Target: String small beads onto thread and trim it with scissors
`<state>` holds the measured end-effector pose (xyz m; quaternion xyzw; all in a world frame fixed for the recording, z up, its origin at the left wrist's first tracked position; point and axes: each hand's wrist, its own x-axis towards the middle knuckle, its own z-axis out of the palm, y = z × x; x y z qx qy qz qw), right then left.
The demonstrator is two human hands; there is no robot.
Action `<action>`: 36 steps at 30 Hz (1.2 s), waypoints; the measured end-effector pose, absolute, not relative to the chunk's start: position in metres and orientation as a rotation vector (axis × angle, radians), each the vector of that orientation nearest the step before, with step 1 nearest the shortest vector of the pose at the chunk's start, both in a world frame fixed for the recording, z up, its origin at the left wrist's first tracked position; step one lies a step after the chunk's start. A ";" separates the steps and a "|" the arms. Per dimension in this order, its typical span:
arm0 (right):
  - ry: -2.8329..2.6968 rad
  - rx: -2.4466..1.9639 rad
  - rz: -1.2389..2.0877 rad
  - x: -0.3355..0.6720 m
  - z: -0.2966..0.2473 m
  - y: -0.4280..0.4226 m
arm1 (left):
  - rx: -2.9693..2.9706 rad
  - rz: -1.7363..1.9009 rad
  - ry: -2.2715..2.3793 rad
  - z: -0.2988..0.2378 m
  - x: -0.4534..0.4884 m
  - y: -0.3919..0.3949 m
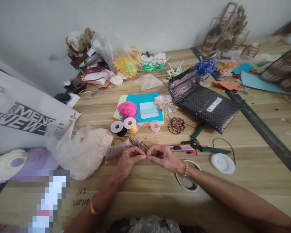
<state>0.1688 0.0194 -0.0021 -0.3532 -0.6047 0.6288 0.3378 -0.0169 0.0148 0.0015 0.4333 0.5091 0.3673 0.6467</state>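
My left hand (129, 158) and my right hand (163, 157) meet over the wooden table (244, 187), fingertips pinched together on a thin thread with small beads (145, 149). The thread loops up toward the spools. Just beyond my hands lie a small pile of coloured beads (135, 142) and a little bag of beads (116, 151). A black spool (118, 127) and a white spool with yellow thread (130, 124) stand behind them, next to a pink yarn ball (127, 109). A coiled beaded strand (177, 125) lies to the right.
Green-handled pliers (203, 147), a red cutter (183, 148), a white lid (222, 162) and a white ring of tape (187, 183) lie right of my hands. A crumpled plastic bag (80, 150) sits left. A black bubble mailer (203, 102) and blue felt (145, 108) lie further back.
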 end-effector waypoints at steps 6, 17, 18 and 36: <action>-1.558 -0.902 1.656 0.169 -0.002 0.019 | 1.068 0.781 1.155 -0.002 -0.020 0.016; -1.566 -0.942 1.644 0.169 -0.003 0.020 | 1.092 0.825 1.145 0.006 -0.019 0.014; -1.568 -0.956 1.645 0.170 -0.005 0.021 | 1.077 0.861 1.125 0.007 -0.020 0.014; -1.335 -0.666 1.991 0.171 0.008 0.019 | 1.596 0.995 0.976 0.022 -0.023 0.008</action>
